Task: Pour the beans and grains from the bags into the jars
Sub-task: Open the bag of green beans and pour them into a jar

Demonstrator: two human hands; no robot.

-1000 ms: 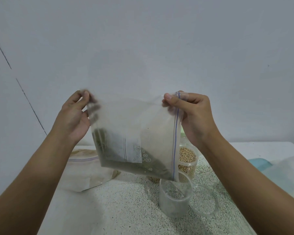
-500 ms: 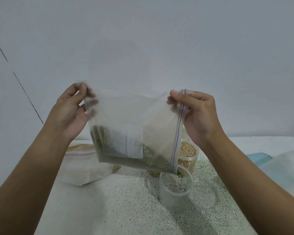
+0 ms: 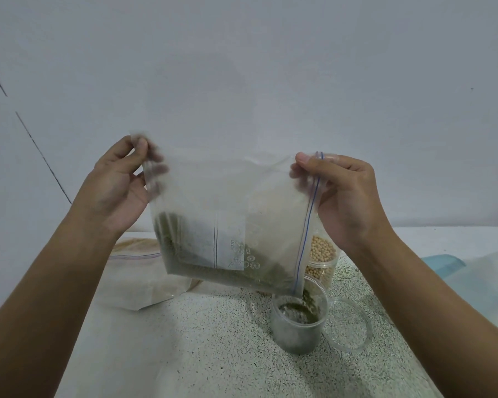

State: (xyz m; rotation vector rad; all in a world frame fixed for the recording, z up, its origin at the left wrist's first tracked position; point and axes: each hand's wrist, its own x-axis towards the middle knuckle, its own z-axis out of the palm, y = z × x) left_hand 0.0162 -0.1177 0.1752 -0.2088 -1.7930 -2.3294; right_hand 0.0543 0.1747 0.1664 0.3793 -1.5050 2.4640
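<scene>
Bag point(image 3: 230, 202) partly hides soybean jar point(image 3: 324, 258); left hand point(image 3: 115, 191) fingertips point(image 3: 156, 168) blurred.

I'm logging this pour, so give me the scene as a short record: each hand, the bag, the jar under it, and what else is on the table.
left hand: pinches top left corner of the zip bag
right hand: pinches the bag's zipper end
zip bag: held tilted, green beans along its low edge, lower corner over the open jar
open jar: thin layer of green beans
nearby: clear lid beside it, yellow-bean jar behind, second bag at left
</scene>
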